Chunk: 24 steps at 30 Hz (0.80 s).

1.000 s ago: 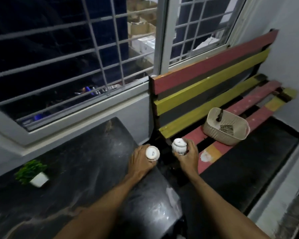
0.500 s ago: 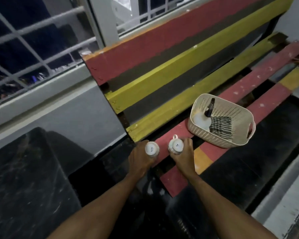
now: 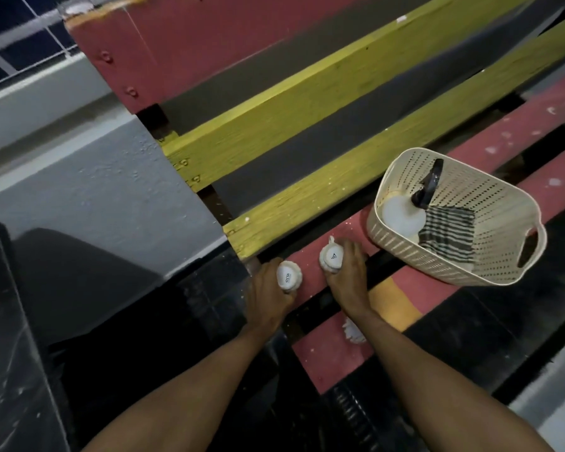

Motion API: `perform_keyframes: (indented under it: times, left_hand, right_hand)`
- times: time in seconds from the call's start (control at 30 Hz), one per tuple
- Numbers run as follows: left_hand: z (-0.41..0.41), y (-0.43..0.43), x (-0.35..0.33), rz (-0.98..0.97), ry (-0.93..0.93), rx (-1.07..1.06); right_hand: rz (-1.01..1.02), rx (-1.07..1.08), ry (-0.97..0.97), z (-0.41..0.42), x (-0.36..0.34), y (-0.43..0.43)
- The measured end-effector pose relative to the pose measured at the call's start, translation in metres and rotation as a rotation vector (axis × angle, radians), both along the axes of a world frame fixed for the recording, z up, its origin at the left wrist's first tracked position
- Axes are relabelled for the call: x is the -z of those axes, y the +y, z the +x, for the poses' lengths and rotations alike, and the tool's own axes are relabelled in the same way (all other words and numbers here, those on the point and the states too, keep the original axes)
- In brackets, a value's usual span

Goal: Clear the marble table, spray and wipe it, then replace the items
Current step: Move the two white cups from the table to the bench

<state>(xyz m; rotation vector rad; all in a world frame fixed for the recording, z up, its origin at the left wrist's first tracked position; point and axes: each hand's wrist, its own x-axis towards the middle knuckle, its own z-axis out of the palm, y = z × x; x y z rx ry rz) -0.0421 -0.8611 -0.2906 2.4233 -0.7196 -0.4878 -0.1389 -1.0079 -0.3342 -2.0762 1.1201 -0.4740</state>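
Head view: left hand (image 3: pixel 268 293) wrapped around a small white ribbed ceramic cup (image 3: pixel 288 276), upside down, printed base facing up, at the near end of the painted red and yellow slatted wooden bench (image 3: pixel 307 132). Right hand (image 3: pixel 348 275) gripping a second white ribbed cup (image 3: pixel 331 256), also inverted, over a red seat slat. Just right, apart from both hands, a cream perforated plastic basket (image 3: pixel 490 256) holding a white spray bottle (image 3: pixel 403 213) and striped cloth (image 3: pixel 446 231). Dark marble table (image 3: pixel 10 353) at far left.
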Motion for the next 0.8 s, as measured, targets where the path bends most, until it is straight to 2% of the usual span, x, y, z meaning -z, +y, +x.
perform_keyframes:
  times: [0.13, 0.23, 0.43, 0.6, 0.8]
  left_hand:
    - [0.004, 0.0, 0.008, -0.017, -0.005, 0.014]
    - [0.004, -0.002, 0.011, -0.026, 0.018, 0.019]
    - [0.008, 0.008, 0.003, 0.078, 0.197, 0.098]
    - [0.012, 0.051, -0.062, 0.073, 0.187, 0.109]
    - [0.019, 0.175, -0.183, 0.062, 0.061, 0.046]
  right_hand:
    - [-0.052, -0.029, -0.001, 0.003, -0.004, 0.001]
    - [-0.008, -0.044, 0.016, 0.003, -0.003, 0.0]
    - [0.062, -0.084, 0.058, -0.003, -0.012, 0.004]
    - [0.016, -0.046, 0.114, -0.013, -0.072, 0.041]
    - [-0.059, -0.023, -0.019, -0.003, -0.193, 0.153]
